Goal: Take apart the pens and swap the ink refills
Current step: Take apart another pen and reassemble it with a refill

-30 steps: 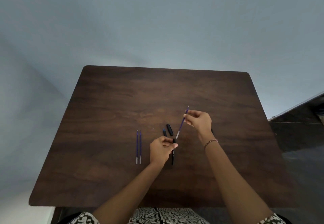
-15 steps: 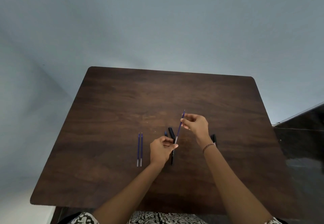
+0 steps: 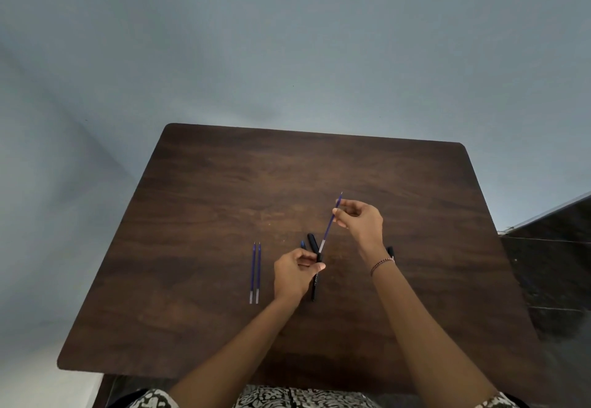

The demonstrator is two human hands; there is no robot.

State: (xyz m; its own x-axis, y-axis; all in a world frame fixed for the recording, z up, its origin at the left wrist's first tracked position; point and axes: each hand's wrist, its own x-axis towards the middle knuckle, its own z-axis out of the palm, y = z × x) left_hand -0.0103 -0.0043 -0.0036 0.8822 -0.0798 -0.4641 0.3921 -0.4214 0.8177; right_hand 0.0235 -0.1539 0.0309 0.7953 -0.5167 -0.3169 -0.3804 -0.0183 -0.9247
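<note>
My left hand (image 3: 295,275) grips a black pen barrel (image 3: 315,283) near its upper end, the barrel pointing toward me over the table. My right hand (image 3: 361,220) pinches a blue ink refill (image 3: 329,228) near its tip. The refill slants down-left, and its pale lower end sits at the barrel's mouth. Two more blue refills (image 3: 255,273) lie side by side on the table left of my left hand. A black cap (image 3: 312,241) and a small blue piece (image 3: 303,244) lie just beyond my left hand.
The dark wooden table (image 3: 224,184) stands against a pale blue wall. Another black pen part (image 3: 390,251) shows partly behind my right wrist. A dark floor area (image 3: 550,263) lies past the table's right edge.
The refill's lower end has come down to the mouth of the barrel. My right hand shifted slightly while my left hand held the barrel still.
</note>
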